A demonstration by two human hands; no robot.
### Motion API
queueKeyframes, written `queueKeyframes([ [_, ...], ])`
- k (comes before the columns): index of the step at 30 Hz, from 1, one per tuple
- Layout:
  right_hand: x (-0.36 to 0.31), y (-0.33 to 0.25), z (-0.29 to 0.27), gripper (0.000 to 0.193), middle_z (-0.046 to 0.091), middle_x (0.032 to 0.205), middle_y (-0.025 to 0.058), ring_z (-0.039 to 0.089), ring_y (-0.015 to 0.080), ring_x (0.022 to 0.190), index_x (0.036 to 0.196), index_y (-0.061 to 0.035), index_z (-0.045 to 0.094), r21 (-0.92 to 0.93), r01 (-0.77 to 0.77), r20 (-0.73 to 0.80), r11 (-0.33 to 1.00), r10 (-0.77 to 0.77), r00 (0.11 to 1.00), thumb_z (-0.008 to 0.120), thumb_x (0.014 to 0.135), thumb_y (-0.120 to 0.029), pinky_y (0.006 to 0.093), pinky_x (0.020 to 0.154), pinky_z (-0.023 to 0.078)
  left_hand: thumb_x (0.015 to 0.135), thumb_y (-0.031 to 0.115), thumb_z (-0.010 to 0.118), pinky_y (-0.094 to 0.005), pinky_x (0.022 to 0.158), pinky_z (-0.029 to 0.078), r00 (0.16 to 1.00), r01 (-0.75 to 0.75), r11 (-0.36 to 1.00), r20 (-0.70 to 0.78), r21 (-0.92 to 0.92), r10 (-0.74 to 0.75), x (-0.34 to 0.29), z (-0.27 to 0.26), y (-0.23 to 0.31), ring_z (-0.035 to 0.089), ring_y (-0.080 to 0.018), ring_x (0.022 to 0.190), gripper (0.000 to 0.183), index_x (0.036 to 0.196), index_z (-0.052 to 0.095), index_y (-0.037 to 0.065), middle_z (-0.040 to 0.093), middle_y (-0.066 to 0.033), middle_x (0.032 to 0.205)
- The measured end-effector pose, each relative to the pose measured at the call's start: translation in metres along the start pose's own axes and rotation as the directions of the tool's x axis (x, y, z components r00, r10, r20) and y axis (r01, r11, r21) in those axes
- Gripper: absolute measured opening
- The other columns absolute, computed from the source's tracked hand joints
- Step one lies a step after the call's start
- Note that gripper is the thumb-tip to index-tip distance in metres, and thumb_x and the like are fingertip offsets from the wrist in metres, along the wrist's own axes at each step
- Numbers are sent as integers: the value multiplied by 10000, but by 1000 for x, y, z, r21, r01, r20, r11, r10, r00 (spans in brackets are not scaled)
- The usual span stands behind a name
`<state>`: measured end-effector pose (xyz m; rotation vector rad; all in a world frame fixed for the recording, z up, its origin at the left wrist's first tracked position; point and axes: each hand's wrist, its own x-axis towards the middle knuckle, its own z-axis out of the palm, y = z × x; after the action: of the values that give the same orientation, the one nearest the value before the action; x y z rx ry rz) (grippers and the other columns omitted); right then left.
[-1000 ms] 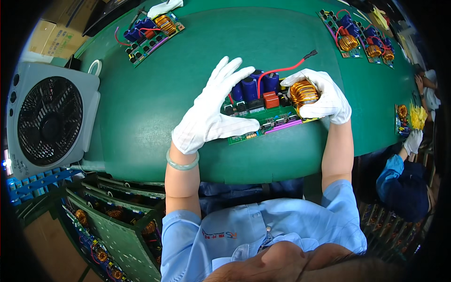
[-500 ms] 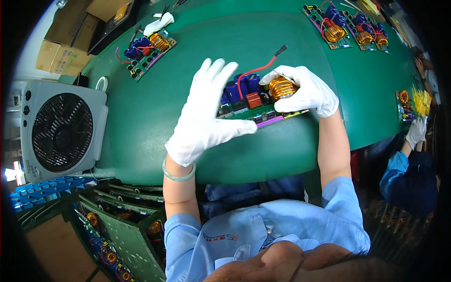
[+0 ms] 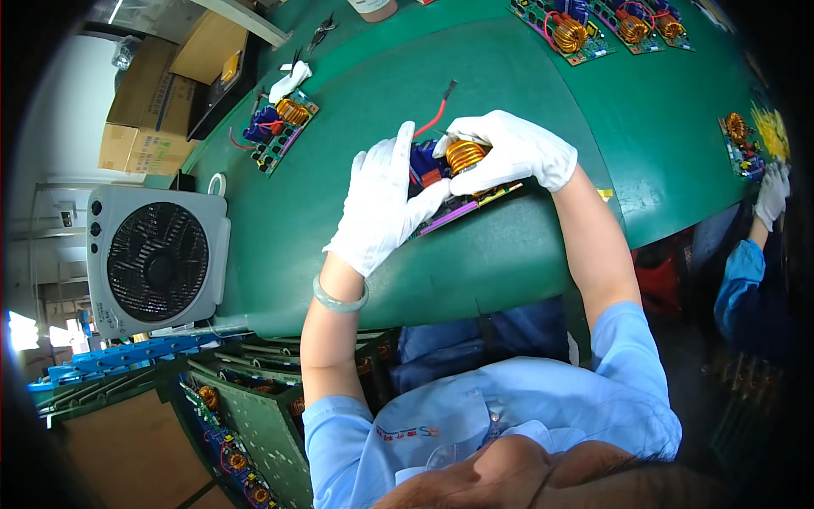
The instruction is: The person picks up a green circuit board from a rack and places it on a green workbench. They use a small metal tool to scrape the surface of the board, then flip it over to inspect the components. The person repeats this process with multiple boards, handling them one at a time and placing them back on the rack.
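A circuit board (image 3: 452, 217) with a purple strip along its near edge lies between my two white-gloved hands. My right hand (image 3: 517, 153) curls round the copper-wound coil (image 3: 465, 156) at the board's right part, thumb in front and fingers behind. At the board's left end, my left hand (image 3: 370, 199) closes over the components, thumb along the near side. Blue capacitors (image 3: 426, 159) show partly between the hands. From behind them a red wire (image 3: 433, 120) with a dark tip sticks up. My left palm hides the board's left end.
Another board (image 3: 284, 127) lies at the far left beside a white glove (image 3: 291, 81). More boards (image 3: 572, 38) stand far right. A box fan (image 3: 161, 263) is left of the green table (image 3: 509, 263). A co-worker's gloved hand (image 3: 772, 195) is at the right.
My left hand has drawn its spread fingers in and closed on the board's left end. My right hand stays round the coil. The whole view has shifted somewhat.
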<state>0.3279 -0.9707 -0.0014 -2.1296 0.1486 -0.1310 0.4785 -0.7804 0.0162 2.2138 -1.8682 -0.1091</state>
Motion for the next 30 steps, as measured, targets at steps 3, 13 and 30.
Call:
queueKeyframes([
  [3,-1,-3,-1,557,734,1012,144,705,250,917,1139,-30,674,29,-37,-10,999,37,999,850,746,-384,346,849,534,829,559,717,-576,1107,318,1000,-31,999,-7,-24,30,-1,-2,1,497,-421,1275,993,1511,306,-33,514,-267,1382],
  [13,-2,5,1,603,728,994,162,691,301,870,1148,-12,655,75,28,-39,997,-25,999,823,748,-432,357,811,527,802,647,680,-580,1087,288,994,-83,992,-60,92,89,1,6,12,464,-409,1275,1006,1476,372,-33,503,-246,1375],
  [30,7,14,14,606,660,847,193,626,369,758,1010,-11,605,-38,184,-126,982,-187,974,834,734,-500,387,691,495,842,648,635,-551,1093,359,957,-241,965,-140,101,254,13,18,-25,550,-429,1170,903,1469,419,36,574,-258,1273],
])
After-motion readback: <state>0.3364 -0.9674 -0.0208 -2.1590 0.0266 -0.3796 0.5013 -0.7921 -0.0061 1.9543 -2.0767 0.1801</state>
